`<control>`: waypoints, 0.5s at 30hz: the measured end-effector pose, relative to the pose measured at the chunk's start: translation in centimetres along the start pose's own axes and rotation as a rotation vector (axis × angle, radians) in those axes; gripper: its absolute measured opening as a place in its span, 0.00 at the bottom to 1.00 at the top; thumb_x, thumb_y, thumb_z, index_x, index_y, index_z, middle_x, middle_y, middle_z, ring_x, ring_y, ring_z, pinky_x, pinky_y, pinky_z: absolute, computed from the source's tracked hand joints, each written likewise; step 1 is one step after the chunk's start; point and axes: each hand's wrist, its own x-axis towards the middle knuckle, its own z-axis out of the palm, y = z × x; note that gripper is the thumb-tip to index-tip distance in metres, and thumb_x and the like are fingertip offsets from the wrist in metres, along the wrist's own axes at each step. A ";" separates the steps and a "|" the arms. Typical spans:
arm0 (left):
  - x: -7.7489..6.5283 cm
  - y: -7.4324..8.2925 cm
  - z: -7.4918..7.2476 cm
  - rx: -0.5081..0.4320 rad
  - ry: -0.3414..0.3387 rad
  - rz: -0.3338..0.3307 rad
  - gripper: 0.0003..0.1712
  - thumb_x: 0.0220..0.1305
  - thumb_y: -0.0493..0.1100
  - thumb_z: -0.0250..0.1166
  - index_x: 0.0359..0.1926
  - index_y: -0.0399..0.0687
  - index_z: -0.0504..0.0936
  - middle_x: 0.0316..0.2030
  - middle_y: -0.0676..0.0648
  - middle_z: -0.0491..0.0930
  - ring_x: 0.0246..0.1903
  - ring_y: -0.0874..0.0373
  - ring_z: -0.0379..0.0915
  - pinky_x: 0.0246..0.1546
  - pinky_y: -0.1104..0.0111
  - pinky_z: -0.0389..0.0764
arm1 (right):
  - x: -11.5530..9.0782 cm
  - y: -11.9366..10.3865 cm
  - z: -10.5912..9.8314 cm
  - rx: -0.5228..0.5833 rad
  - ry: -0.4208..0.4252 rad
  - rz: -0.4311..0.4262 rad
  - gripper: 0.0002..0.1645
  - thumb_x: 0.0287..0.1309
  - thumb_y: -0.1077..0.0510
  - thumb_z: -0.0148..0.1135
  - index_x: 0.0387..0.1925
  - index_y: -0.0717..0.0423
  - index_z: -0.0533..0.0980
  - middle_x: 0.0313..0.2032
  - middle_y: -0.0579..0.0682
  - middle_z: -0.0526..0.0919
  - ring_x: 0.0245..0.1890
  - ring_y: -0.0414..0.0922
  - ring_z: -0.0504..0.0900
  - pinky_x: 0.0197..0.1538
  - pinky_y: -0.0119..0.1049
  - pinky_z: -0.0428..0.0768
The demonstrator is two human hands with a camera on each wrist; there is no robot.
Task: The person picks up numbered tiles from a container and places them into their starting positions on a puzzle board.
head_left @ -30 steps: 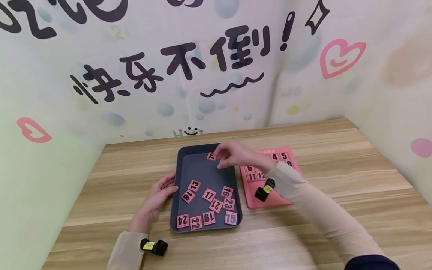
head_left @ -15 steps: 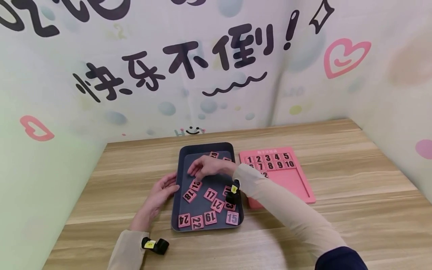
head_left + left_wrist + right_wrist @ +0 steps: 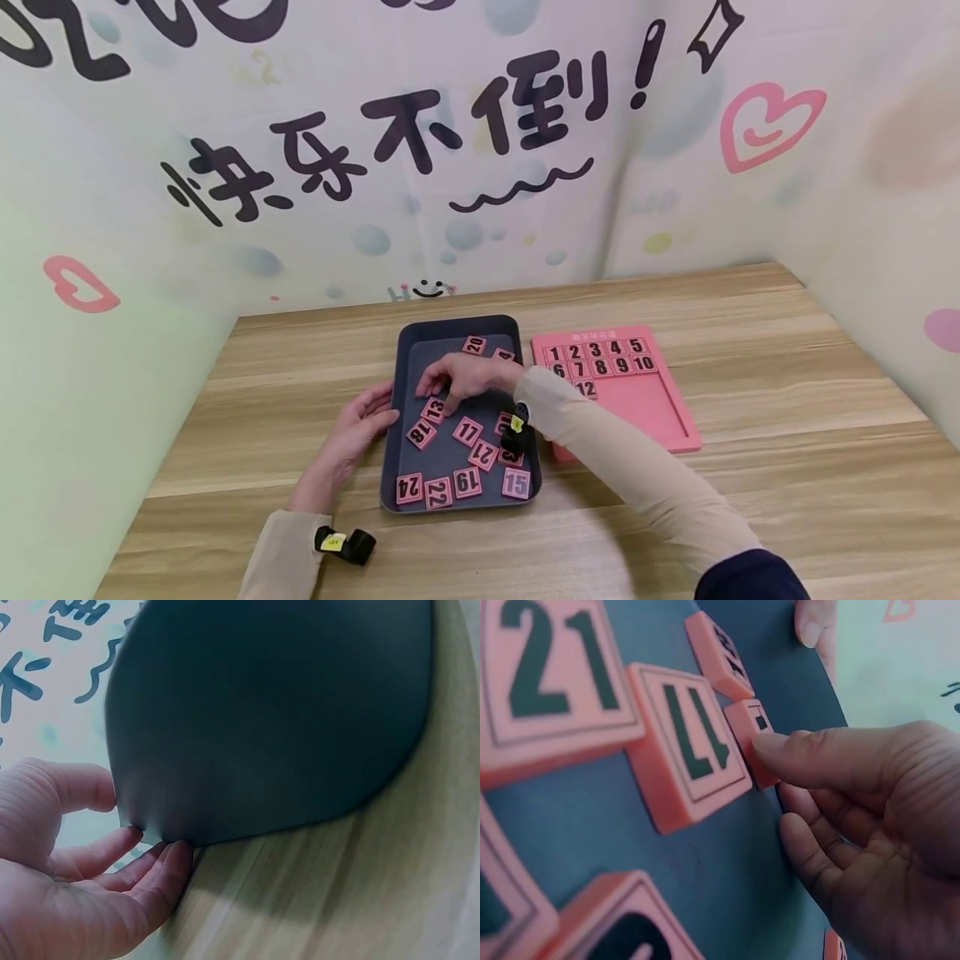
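A dark blue-grey tray (image 3: 423, 350) holds several pink number tiles. My left hand (image 3: 358, 427) holds the tray's left side; in the left wrist view the thumb is at its upper edge and the fingertips press its outer wall. Over the tray's left half, my right hand (image 3: 472, 375) pinches the tile 13 (image 3: 432, 409), which still lies among the others. In the right wrist view the thumb (image 3: 780, 754) covers part of that tile, with the fingers behind it. Tile 18 (image 3: 422, 433) lies just below it, and tile 17 (image 3: 467, 431) to its right.
A pink puzzle board (image 3: 637, 408) right of the tray bears tiles in rows from 1 up to 12, partly behind the right sleeve. Tiles 24 (image 3: 409, 488), 22 (image 3: 438, 494), 19 (image 3: 467, 482) and 15 (image 3: 516, 483) lie along the tray's near end. A printed wall backdrop stands behind the table.
My right hand has moved left and down from the tray's upper right to tile 13, its thumb now at that tile. My left hand stays at the tray's side.
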 end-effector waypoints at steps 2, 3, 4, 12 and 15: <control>0.0 0.0 0.0 0.000 0.002 -0.001 0.30 0.63 0.28 0.52 0.66 0.31 0.59 0.64 0.31 0.61 0.62 0.44 0.58 0.46 0.80 0.70 | 0.0 0.0 0.1 -0.041 0.006 0.002 0.23 0.48 0.71 0.67 0.48 0.56 0.78 0.42 0.46 0.79 0.43 0.42 0.72 0.50 0.30 0.71; 0.0 0.0 0.0 -0.003 0.003 0.000 0.30 0.63 0.27 0.52 0.66 0.31 0.59 0.64 0.31 0.61 0.62 0.44 0.58 0.46 0.80 0.70 | 0.1 -0.1 0.2 -0.068 0.010 -0.001 0.22 0.48 0.71 0.67 0.47 0.55 0.78 0.41 0.45 0.78 0.42 0.42 0.72 0.49 0.29 0.71; 0.0 0.0 0.0 -0.004 0.004 -0.001 0.30 0.63 0.27 0.52 0.66 0.31 0.59 0.63 0.31 0.62 0.62 0.44 0.59 0.46 0.80 0.70 | 0.1 -0.1 0.2 -0.094 0.015 -0.003 0.21 0.48 0.70 0.67 0.46 0.55 0.79 0.40 0.45 0.78 0.41 0.41 0.72 0.48 0.28 0.71; 0.0 -0.1 0.0 -0.002 0.009 -0.001 0.29 0.63 0.27 0.52 0.66 0.31 0.60 0.63 0.31 0.63 0.61 0.44 0.59 0.46 0.80 0.71 | 0.3 -0.6 0.7 -0.288 0.055 -0.063 0.15 0.45 0.67 0.71 0.37 0.56 0.80 0.32 0.45 0.78 0.31 0.39 0.73 0.35 0.26 0.72; 0.0 -0.1 0.0 0.001 0.013 -0.003 0.30 0.63 0.27 0.52 0.66 0.31 0.60 0.63 0.31 0.63 0.61 0.44 0.60 0.46 0.79 0.71 | -0.1 -0.8 0.3 -0.277 0.083 -0.044 0.12 0.46 0.66 0.70 0.36 0.55 0.80 0.31 0.45 0.78 0.30 0.39 0.73 0.34 0.26 0.73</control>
